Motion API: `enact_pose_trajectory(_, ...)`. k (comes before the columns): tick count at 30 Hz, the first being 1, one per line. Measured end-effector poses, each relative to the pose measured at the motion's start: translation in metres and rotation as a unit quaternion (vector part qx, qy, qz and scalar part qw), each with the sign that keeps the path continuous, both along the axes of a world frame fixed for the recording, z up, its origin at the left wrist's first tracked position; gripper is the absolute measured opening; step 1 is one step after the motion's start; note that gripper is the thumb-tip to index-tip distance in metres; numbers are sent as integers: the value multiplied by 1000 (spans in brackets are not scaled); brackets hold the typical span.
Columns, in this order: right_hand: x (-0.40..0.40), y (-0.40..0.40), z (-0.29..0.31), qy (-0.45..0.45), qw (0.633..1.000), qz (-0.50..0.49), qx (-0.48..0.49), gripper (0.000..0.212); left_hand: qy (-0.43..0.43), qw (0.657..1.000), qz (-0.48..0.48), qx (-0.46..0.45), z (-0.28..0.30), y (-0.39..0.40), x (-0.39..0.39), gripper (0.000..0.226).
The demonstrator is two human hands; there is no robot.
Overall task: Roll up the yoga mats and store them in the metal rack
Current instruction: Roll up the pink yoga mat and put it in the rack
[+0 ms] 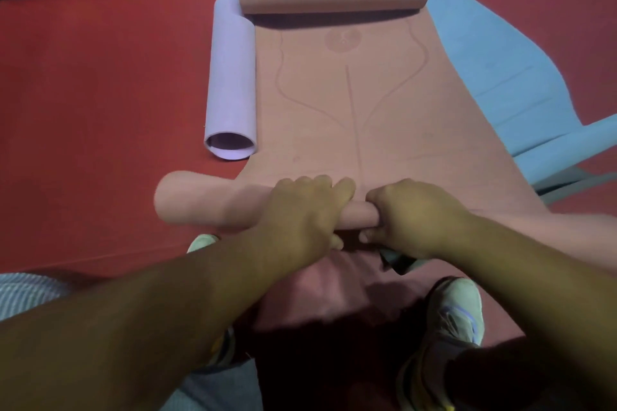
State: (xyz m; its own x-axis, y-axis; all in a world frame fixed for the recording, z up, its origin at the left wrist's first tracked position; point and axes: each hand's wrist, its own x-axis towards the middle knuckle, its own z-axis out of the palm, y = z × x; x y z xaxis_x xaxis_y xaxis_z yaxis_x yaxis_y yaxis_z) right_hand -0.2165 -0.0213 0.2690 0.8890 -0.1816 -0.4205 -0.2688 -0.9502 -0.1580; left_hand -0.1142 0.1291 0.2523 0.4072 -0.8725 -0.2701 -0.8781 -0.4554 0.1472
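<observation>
red floor (83, 83) carries the pink mat (350, 103) at frame centre. left hand (300, 210) and right hand (414, 213) clamp curled fingers on its near roll; keep edges aligned, roll tight.

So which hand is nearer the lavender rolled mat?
Left. The left hand grips the pink roll just below the lavender mat; the right hand grips farther right.

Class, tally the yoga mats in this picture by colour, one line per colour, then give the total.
Pink mat: 1
Lilac mat: 1
Blue mat: 1
Total: 3
</observation>
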Motion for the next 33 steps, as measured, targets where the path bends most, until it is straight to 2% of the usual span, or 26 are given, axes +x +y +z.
enact_pose_trajectory(2, -2, 0, -1, -26, 999, 12, -32, 41, 6, 1000, -2, 9, -3, 1, -3, 47)
enact_pose_trajectory(5, -7, 10, -6, -97, 988, 54, -108, 52, 110, 991, 16, 70, 1, -5, 13, 31)
enact_pose_trajectory(7, -7, 11, -4, -95, 989, 39, -104, 50, 176, 978, 18, 109, 8, -11, 20, 33)
enact_pose_trajectory(8, -7, 10, -2, -79, 993, 23, -88, 48, 180, 977, 19, 110, 9, -11, 19, 35)
enact_pose_trajectory(9, -5, 9, 1, -62, 995, 14, -73, 45, 163, 982, 21, 97, 10, -10, 16, 36)
enact_pose_trajectory(12, -3, 2, 9, -43, 998, 10, -51, 33, 19, 999, 29, 9, 2, -3, 0, 48)
enact_pose_trajectory(14, -3, 2, 10, -58, 996, 13, -65, 37, -17, 999, 28, -24, -6, 1, -6, 49)
enact_pose_trajectory(16, -6, 3, 6, -88, 991, 28, -95, 42, 27, 999, 25, -16, -6, -1, 0, 38)
enact_pose_trajectory(18, -7, 8, 2, -112, 986, 45, -113, 46, 121, 992, 14, 26, -1, -4, 13, 34)
enact_pose_trajectory(20, -6, 8, 1, -107, 986, 43, -120, 43, 200, 978, 7, 61, 8, -8, 23, 37)
enact_pose_trajectory(22, -3, 5, 6, -79, 992, 9, -95, 40, 223, 973, 11, 52, 13, -9, 26, 39)
enact_pose_trajectory(24, -3, -3, 9, -48, 997, -21, -57, 35, 144, 989, 16, 14, 13, -7, 20, 48)
enact_pose_trajectory(26, -3, -10, 10, -33, 998, -36, -36, 33, -6, 1000, 1, -18, 5, -4, 8, 60)
enact_pose_trajectory(27, -4, -10, 10, -37, 998, -37, -37, 34, -42, 999, -2, -31, 1, -3, 3, 59)
enact_pose_trajectory(28, -5, -9, 10, -50, 997, -29, -51, 37, -42, 998, 3, -38, -3, -2, 3, 54)
enact_pose_trajectory(31, -11, 4, 4, -104, 987, 31, -115, 48, 103, 994, 18, 18, -2, -2, 18, 35)
enact_pose_trajectory(33, -12, 9, 2, -102, 987, 42, -115, 51, 174, 982, 5, 68, 5, -4, 29, 35)
